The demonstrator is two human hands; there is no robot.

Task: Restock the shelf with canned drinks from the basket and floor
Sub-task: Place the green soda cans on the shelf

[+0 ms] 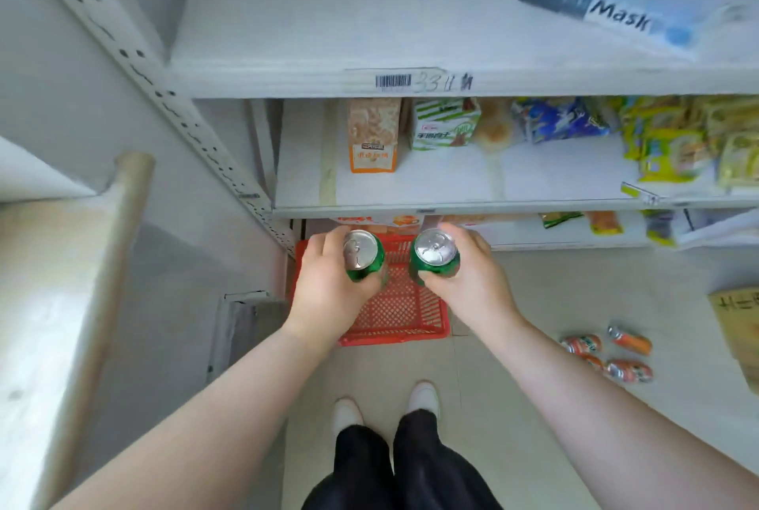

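Observation:
My left hand (324,283) grips a green can (363,257) held upright, its silver top facing up. My right hand (468,275) holds a second green can (435,255) the same way. Both cans hang above a red plastic basket (406,320) on the floor, below the front edge of the middle shelf (451,205). Several orange cans (628,370) lie on their sides on the floor to the right. The top shelf (328,16) is mostly bare on its left side.
A mask box (616,4) lies on the top shelf at right. Snack boxes (373,135) and bags (673,140) stand on the middle shelf. A cardboard box (739,329) sits at the far right on the floor. A white upright (164,90) borders the shelves on the left.

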